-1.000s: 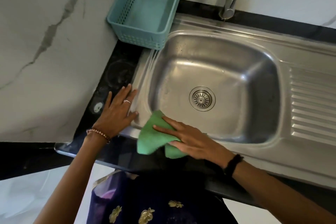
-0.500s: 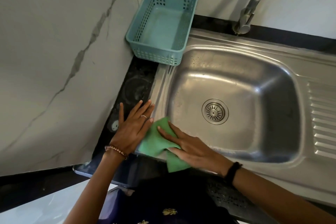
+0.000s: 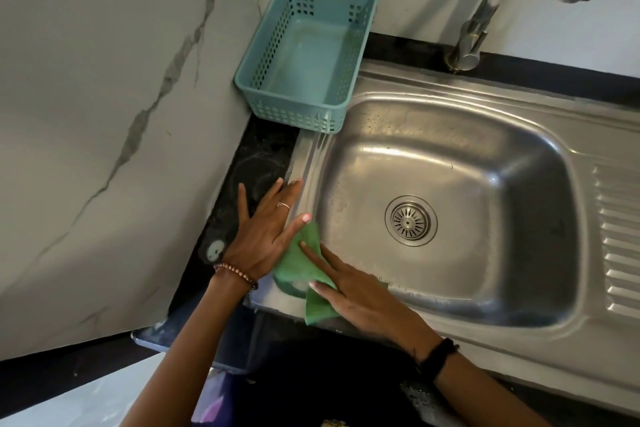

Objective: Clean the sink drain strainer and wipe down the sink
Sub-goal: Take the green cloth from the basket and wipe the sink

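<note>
A stainless steel sink (image 3: 457, 135) fills the right of the view, with the round drain strainer (image 3: 410, 220) seated in the basin floor. A green cloth (image 3: 300, 263) lies on the sink's near-left rim corner. My right hand (image 3: 360, 291) presses flat on the cloth, fingers spread. My left hand (image 3: 266, 232) lies flat and open on the dark counter and the sink's left rim, its thumb touching the cloth's upper edge.
A teal plastic basket (image 3: 266, 55) stands empty at the sink's far-left corner against the marble wall. The tap (image 3: 485, 10) rises behind the basin, its spout overhead at top right. A ribbed drainboard (image 3: 616, 236) lies to the right. Dark counter (image 3: 256, 163) borders the left.
My right hand slid the green cloth leftward along the front rim until it met my left hand. The view shifted, so the sink now sits lower and further right.
</note>
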The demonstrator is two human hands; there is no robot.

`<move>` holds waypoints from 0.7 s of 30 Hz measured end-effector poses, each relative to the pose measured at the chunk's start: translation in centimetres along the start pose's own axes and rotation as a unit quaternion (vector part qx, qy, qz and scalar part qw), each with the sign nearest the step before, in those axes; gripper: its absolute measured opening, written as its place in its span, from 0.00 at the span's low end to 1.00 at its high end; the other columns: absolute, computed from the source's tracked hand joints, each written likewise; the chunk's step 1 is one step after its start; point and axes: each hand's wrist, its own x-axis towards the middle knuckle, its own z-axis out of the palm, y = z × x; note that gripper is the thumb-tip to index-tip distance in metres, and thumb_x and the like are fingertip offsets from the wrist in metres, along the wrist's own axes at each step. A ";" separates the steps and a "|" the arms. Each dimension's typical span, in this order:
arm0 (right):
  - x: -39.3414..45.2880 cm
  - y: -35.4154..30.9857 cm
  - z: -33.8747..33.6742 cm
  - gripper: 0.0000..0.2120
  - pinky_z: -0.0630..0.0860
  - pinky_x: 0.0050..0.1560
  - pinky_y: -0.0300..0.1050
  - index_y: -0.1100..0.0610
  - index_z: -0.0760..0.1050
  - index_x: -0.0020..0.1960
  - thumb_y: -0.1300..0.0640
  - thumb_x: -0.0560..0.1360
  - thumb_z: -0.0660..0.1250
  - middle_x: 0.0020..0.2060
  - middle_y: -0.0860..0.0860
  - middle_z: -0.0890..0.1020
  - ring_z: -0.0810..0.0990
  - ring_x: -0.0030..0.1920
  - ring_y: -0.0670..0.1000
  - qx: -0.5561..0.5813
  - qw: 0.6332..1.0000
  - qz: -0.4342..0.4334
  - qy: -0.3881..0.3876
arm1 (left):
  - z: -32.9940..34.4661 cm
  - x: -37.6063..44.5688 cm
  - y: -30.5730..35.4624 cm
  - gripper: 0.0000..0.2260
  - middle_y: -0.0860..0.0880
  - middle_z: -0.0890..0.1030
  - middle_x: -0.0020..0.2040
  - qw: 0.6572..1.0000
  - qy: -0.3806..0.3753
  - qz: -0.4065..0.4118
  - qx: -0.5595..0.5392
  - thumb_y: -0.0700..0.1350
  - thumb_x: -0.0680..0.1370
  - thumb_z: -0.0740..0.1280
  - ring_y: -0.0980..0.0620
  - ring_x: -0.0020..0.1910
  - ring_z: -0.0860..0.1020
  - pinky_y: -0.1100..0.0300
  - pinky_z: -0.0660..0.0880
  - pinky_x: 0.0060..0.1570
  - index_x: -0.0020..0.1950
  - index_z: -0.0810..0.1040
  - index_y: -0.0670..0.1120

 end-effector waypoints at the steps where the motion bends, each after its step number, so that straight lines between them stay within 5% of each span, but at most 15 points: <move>1: -0.3 0.2 -0.2 0.29 0.72 0.62 0.53 0.25 0.30 0.63 0.43 0.80 0.51 0.78 0.45 0.48 0.71 0.67 0.59 -0.022 1.000 -0.015 -0.007 | 0.1 0.4 0.1 0.37 0.56 0.57 0.75 1.000 0.005 0.003 0.003 0.70 0.71 0.38 0.63 0.73 0.47 0.59 0.19 0.63 0.75 0.51 0.52; 4: 0.9 0.0 -0.4 0.28 0.73 0.60 0.54 0.27 0.32 0.65 0.43 0.80 0.50 0.78 0.44 0.47 0.73 0.65 0.61 0.018 1.000 0.010 0.005 | 0.2 1.5 0.2 0.39 0.56 0.59 0.75 1.000 0.017 0.004 -0.013 0.72 0.70 0.35 0.64 0.73 0.49 0.61 0.20 0.63 0.75 0.52 0.53; 9: 6.1 -0.3 -0.7 0.23 0.71 0.65 0.50 0.19 0.44 0.63 0.44 0.80 0.50 0.77 0.45 0.51 0.69 0.69 0.55 0.303 0.945 0.032 0.118 | 0.2 3.0 0.7 0.27 0.59 0.52 0.75 0.998 0.044 -0.025 -0.040 0.63 0.74 0.43 0.66 0.73 0.50 0.60 0.23 0.65 0.72 0.50 0.58; 14: 11.0 0.7 -3.1 0.21 0.61 0.74 0.52 0.29 0.48 0.71 0.46 0.82 0.48 0.77 0.46 0.51 0.59 0.75 0.50 0.414 0.888 -0.014 0.201 | 0.9 4.5 1.2 0.24 0.55 0.53 0.76 0.997 0.052 -0.052 -0.023 0.56 0.79 0.53 0.64 0.73 0.50 0.52 0.29 0.69 0.73 0.49 0.56; 18: 13.6 0.7 -6.1 0.22 0.61 0.74 0.52 0.49 0.54 0.76 0.50 0.82 0.49 0.76 0.54 0.60 0.62 0.74 0.52 0.473 0.852 0.033 0.222 | 1.4 5.7 1.5 0.27 0.52 0.52 0.77 0.995 0.057 -0.077 0.009 0.54 0.79 0.55 0.61 0.74 0.48 0.52 0.30 0.69 0.75 0.49 0.50; 21: 12.2 0.0 -4.5 0.24 0.58 0.75 0.51 0.46 0.45 0.77 0.53 0.83 0.48 0.77 0.51 0.54 0.57 0.76 0.51 0.483 0.846 0.005 0.225 | 1.3 6.2 1.3 0.25 0.49 0.58 0.76 0.994 0.063 -0.076 0.038 0.54 0.79 0.55 0.56 0.75 0.53 0.50 0.34 0.71 0.74 0.56 0.47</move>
